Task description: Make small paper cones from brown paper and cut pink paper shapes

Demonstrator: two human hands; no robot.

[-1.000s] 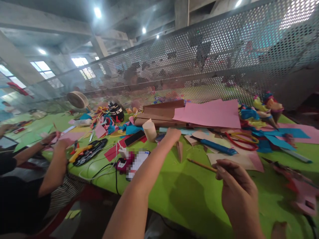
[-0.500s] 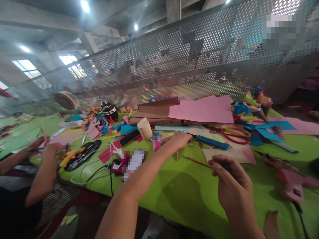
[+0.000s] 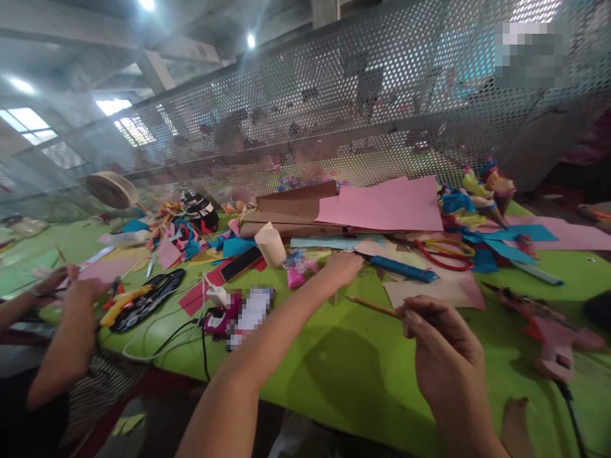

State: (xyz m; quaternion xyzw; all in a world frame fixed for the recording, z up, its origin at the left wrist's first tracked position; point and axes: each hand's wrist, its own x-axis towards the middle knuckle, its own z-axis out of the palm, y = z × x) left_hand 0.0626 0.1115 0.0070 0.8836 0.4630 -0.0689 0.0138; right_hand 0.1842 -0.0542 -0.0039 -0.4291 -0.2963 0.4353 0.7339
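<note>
My right hand [image 3: 446, 356] is closed, pinching one end of a thin brown stick [image 3: 372, 305] that points left above the green table. My left hand [image 3: 344, 268] reaches forward among the paper scraps, its fingers curled down. Its fingertips are hidden, so whatever they hold does not show. Just right of it lies a blue-handled tool [image 3: 405, 268]. Clear plastic with something bright pink [image 3: 296, 275] sits to its left, beside an upright cream paper roll [image 3: 270, 245]. Beyond the blue handle rest scissors with red and yellow handles [image 3: 446, 252].
A pink glue gun [image 3: 556, 340] with a cord lies at right. Pink sheets [image 3: 382, 205] and brown paper [image 3: 296, 207] lie along the mesh partition [image 3: 305, 121]. Left are a phone [image 3: 251, 318], a charger with cables [image 3: 220, 315] and a co-worker's arms [image 3: 67, 337].
The camera view has swung right, shifting the scene left. My left hand has moved right across the scraps toward the blue-handled tool, uncovering the pink item. My right hand still holds the stick.
</note>
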